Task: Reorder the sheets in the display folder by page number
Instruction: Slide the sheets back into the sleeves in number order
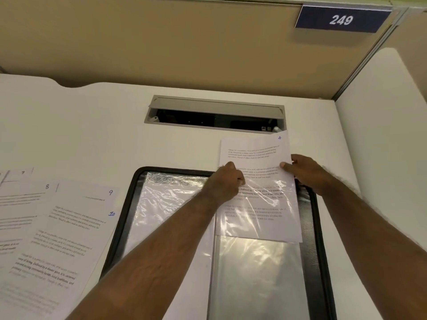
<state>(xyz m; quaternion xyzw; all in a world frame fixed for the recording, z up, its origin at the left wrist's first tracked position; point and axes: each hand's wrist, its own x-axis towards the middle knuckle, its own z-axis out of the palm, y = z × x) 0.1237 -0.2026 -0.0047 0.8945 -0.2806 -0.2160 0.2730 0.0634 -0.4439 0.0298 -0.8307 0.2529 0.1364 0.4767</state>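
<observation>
One sheet, numbered 4, sits half inside a right-hand sleeve of the open display folder, pinched by left hand and right hand; sheets 7–10 lie on the left tabletop, apparently awaiting insertion.

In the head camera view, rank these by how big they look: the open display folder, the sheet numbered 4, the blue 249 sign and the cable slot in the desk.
Largest to smallest as seen:
1. display folder
2. sheet numbered 4
3. cable slot
4. 249 sign
The slot and sign lie farther from the camera, so their true sizes stay unsure.
</observation>
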